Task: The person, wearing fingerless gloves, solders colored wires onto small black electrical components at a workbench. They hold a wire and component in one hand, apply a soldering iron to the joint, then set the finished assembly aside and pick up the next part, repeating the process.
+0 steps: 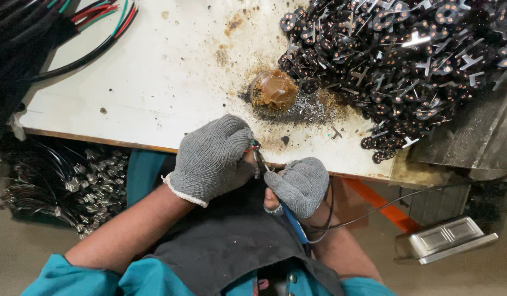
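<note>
Two gloved hands met at the near edge of the table (154,82). The left hand (212,159), in a grey knit glove, was closed around a small bundle of wires (255,148) with red showing at its tip, so its grip was narrow and full. The right hand (300,185), gloved the same way, was wrapped around a blue-handled tool (293,222) whose thin metal tip touched the wires just beside the left thumb; a dark cord ran from it off to the right. Just beyond the hands, on the stained white table, sat a small round tin of brown paste (273,90), ringed by dark grime. Farther right lay a big heap of black round parts (401,60) with metal tabs. At the far left corner were coloured cables (100,16). Below the table on the left hung bundled black wires with metal ends (83,186), and on the floor at the right sat a metal pedal (448,238)
</note>
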`<state>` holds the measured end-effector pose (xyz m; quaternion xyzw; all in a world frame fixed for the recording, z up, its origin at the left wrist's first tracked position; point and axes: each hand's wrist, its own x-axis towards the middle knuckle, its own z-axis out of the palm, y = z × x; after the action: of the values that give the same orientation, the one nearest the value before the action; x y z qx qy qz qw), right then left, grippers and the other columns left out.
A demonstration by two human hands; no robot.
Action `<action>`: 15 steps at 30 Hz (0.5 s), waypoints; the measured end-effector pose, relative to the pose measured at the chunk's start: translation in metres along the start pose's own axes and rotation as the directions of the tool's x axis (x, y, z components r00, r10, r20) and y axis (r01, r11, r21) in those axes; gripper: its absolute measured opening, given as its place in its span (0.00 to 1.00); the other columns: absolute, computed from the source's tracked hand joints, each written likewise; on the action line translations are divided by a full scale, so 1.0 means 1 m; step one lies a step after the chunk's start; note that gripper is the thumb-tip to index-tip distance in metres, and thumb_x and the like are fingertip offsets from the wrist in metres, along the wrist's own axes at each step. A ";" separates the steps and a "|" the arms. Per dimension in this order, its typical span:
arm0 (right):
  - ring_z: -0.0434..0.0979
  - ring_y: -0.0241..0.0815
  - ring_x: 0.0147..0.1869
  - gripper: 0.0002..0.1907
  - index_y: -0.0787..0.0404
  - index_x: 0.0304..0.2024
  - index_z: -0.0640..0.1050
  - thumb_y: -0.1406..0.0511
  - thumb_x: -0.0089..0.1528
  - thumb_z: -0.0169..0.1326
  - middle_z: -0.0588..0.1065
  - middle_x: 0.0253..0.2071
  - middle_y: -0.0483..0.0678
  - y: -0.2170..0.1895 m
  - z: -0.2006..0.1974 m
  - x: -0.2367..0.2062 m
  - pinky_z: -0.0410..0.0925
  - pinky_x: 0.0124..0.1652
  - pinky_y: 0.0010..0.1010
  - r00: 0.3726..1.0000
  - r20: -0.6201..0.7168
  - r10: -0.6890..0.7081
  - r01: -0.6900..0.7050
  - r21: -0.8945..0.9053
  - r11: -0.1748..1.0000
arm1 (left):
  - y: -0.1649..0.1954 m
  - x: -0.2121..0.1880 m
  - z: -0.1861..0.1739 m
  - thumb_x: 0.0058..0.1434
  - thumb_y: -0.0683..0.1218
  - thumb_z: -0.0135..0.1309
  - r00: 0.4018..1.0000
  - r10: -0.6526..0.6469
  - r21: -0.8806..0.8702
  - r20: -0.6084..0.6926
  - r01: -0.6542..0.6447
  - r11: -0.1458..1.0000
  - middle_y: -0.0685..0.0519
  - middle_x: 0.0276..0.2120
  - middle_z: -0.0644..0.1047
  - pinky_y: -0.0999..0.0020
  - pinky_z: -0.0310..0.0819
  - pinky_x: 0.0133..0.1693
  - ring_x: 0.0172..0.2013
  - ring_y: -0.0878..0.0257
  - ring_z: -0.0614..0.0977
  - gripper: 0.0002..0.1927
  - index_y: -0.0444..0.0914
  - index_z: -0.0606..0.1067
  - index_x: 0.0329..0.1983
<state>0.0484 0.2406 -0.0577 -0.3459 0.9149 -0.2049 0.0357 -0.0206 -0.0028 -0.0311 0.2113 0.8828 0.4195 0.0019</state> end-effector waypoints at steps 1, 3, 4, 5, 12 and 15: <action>0.76 0.50 0.28 0.08 0.50 0.35 0.83 0.60 0.54 0.60 0.75 0.24 0.46 0.000 -0.001 0.001 0.63 0.29 0.45 1.000 -0.011 -0.002 0.002 -0.005 1.000 | 0.000 0.000 0.000 0.49 0.45 0.61 1.000 0.006 -0.001 -0.004 -0.006 1.000 0.47 0.37 0.77 0.55 0.76 0.34 0.35 0.48 0.80 0.10 0.40 0.75 0.33; 0.76 0.51 0.29 0.09 0.51 0.35 0.84 0.60 0.53 0.59 0.75 0.24 0.47 -0.002 -0.004 0.004 0.63 0.29 0.45 0.999 -0.035 -0.005 0.005 -0.014 1.000 | 0.000 0.000 0.000 0.49 0.45 0.60 1.000 0.009 -0.003 -0.009 -0.009 1.000 0.47 0.37 0.77 0.55 0.76 0.34 0.35 0.48 0.81 0.10 0.40 0.75 0.34; 0.75 0.51 0.30 0.08 0.54 0.36 0.83 0.61 0.56 0.58 0.74 0.26 0.47 -0.004 -0.006 0.006 0.65 0.32 0.45 0.991 -0.131 -0.005 0.013 0.057 0.998 | 0.000 0.000 0.001 0.49 0.45 0.60 1.000 0.006 -0.004 -0.009 -0.006 1.000 0.48 0.37 0.77 0.55 0.76 0.34 0.35 0.48 0.81 0.10 0.40 0.75 0.34; 0.75 0.51 0.31 0.08 0.58 0.37 0.82 0.62 0.59 0.56 0.73 0.27 0.47 -0.005 -0.008 0.007 0.66 0.34 0.44 0.974 -0.226 0.001 0.028 0.126 0.992 | -0.001 0.000 0.001 0.49 0.45 0.60 1.000 0.003 -0.005 -0.009 -0.003 1.000 0.48 0.37 0.77 0.55 0.76 0.34 0.35 0.48 0.81 0.10 0.40 0.75 0.34; 0.72 0.49 0.31 0.13 0.67 0.38 0.77 0.61 0.67 0.56 0.73 0.31 0.50 -0.006 0.000 0.010 0.67 0.35 0.42 0.855 -0.513 0.077 0.058 0.243 0.968 | -0.002 0.001 0.001 0.49 0.43 0.59 1.000 0.011 0.002 -0.014 -0.011 1.000 0.47 0.36 0.77 0.54 0.76 0.35 0.35 0.48 0.81 0.09 0.39 0.75 0.33; 0.73 0.48 0.29 0.13 0.61 0.34 0.77 0.58 0.66 0.57 0.73 0.28 0.48 -0.004 0.014 0.011 0.68 0.33 0.42 0.787 -0.613 0.069 0.080 0.211 0.974 | -0.001 0.001 0.001 0.49 0.43 0.59 0.999 0.018 0.000 -0.039 -0.018 1.000 0.47 0.37 0.77 0.54 0.76 0.34 0.34 0.47 0.81 0.09 0.39 0.75 0.33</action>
<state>0.0457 0.2254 -0.0683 -0.2564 0.8459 -0.4092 -0.2264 -0.0213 -0.0023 -0.0321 0.2109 0.8807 0.4237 -0.0192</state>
